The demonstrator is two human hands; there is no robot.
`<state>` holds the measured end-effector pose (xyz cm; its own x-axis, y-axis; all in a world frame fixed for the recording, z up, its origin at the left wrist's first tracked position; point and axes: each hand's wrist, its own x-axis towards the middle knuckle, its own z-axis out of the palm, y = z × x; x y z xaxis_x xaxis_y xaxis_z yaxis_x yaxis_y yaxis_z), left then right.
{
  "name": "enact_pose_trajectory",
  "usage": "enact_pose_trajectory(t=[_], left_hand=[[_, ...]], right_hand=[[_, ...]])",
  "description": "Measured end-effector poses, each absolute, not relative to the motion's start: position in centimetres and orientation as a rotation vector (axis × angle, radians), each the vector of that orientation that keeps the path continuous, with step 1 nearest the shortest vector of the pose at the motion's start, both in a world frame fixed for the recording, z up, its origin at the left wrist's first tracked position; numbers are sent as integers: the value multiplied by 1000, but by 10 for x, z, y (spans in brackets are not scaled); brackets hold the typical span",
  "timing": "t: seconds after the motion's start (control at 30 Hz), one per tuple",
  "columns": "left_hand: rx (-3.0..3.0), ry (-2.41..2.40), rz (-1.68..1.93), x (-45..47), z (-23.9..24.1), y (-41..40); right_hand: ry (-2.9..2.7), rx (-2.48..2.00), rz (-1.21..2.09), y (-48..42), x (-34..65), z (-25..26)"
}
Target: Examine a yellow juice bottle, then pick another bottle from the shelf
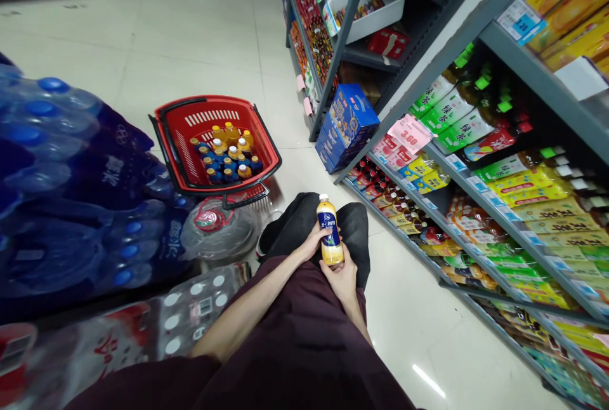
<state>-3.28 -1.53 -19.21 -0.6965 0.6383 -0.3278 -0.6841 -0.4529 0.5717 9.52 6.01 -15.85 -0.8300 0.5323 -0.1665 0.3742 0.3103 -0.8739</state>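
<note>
Bottle (329, 232) of yellow juice is standing upright over the lap near centre, its white cap pointing to 12 o'clock. Left hand (314, 244) is curling round its 9 o'clock side; right hand (343, 278) is cupping its base from 6 o'clock. Red basket (177, 143) of similar bottles is sitting at 10 o'clock, and shelves (537, 80) are running along at 3 o'clock.

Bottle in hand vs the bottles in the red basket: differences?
The held bottle is single, gripped by left hand and right hand; the basket bottles stand clustered in the red basket. Held bottle's cap is white; basket bottles' tops look yellow-orange. Both: yellow drink, blue label.
</note>
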Motion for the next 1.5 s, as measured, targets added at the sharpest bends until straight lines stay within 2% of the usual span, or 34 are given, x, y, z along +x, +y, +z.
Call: enact_pose_trajectory(t=[0.27, 0.6, 1.23, 1.5], left_hand=[[-6, 926, 2146, -31, -193, -19], [330, 915, 1995, -34, -176, -30], [140, 907, 2026, -36, -189, -25], [78, 840, 2072, -36, -195, -19]], right_hand=[[-2444, -821, 1485, 61, 96, -158], [-2526, -824, 1214, 64, 99, -160], [-2397, -838, 1573, 60, 95, -153], [-2391, -877, 1542, 59, 94, -152]])
